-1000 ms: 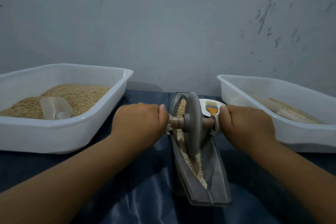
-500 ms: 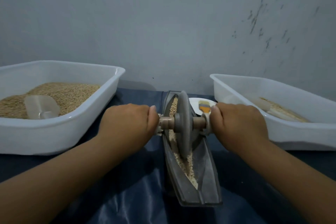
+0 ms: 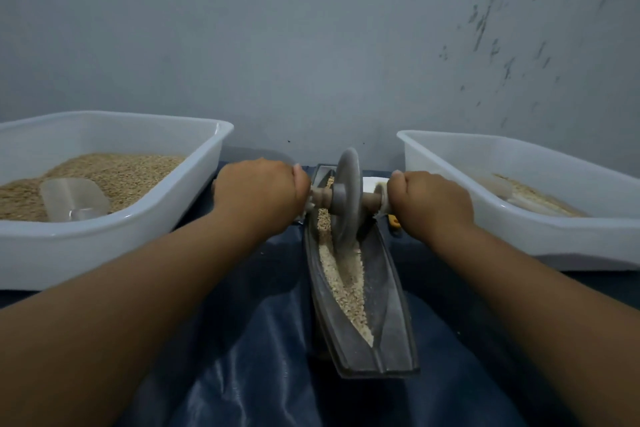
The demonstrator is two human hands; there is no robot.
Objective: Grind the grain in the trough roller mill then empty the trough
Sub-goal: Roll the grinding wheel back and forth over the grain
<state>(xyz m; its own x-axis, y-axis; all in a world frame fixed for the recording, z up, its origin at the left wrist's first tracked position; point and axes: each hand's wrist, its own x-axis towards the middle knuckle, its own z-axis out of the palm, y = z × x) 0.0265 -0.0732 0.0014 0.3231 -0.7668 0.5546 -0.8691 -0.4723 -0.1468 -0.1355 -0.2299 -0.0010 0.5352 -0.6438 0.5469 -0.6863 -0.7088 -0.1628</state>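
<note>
A grey scuffed wall [image 3: 311,45] backs a bench under dark blue glossy cloth [image 3: 242,357]. The left hand [image 3: 259,191] and right hand [image 3: 433,201] each curl tight around the wooden axle [image 3: 370,199] of the grey stone disc roller [image 3: 346,198], standing at the far end of the long grey trough [image 3: 391,305] that holds crushed tan grain [image 3: 346,281] between two white plastic tubs [image 3: 86,243].
</note>
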